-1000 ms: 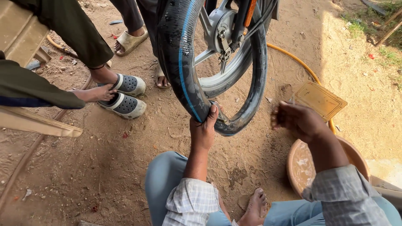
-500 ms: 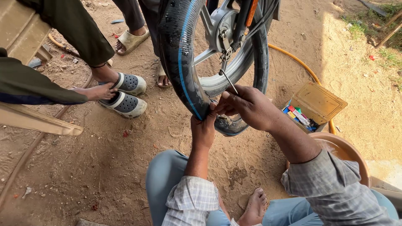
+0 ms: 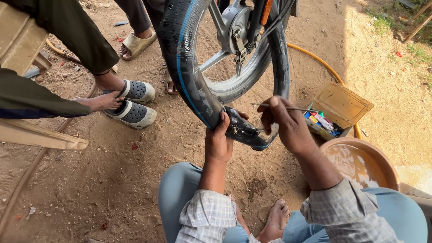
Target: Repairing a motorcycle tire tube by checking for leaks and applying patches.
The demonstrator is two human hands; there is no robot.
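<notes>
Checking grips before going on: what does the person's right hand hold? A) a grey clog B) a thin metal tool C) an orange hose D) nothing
B: the right hand pinches a thin metal tool beside the black rubber tube, which the left hand grips.

My right hand (image 3: 288,123) has come in from the side. It now holds a thin tool (image 3: 288,108) against the tyre (image 3: 245,130).

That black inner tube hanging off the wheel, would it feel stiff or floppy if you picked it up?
Probably floppy: the inner tube sags slack round the wheel and folds where the left hand grips it. Likely light, held one-handed. Its sheen hints it may be slippery.
</notes>
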